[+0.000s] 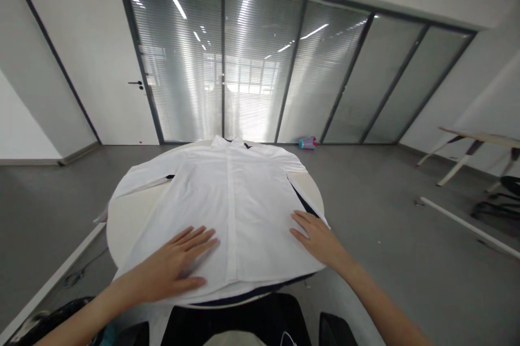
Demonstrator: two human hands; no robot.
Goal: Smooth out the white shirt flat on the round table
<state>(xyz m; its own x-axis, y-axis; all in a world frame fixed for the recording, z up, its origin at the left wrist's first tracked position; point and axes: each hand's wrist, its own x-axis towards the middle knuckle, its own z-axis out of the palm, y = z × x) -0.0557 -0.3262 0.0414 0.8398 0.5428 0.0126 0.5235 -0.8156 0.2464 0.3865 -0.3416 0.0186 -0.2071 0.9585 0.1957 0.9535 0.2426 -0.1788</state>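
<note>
Grey floor is running back to a glass wall (260, 64) with blinds at 12 o'clock; a white door (122, 86) is standing at 10 o'clock, a trestle table (475, 143) at 3 o'clock, a small bottle (307, 143) lying on the floor by the glass. A round white table (125, 216) is sitting in the middle, and a white shirt (244, 200) is lying flat on it, front up, collar pointing to 12 o'clock, hem toward the person at 6 o'clock, one sleeve trailing out to 9 o'clock. Dark fabric is showing under the hem and right edge. The left hand (174, 270) is pressing flat on the lower left panel, fingers spread, gripping nothing. The right hand (317, 237) is resting flat on the lower right edge, also spread, gripping nothing; the two are lying well apart. Judgement: the shirt is looking light, thin and limp, likely sliding easily on the smooth top and creasing readily; shoulders, side seams or hem corners are seeming the best places to pinch.
</note>
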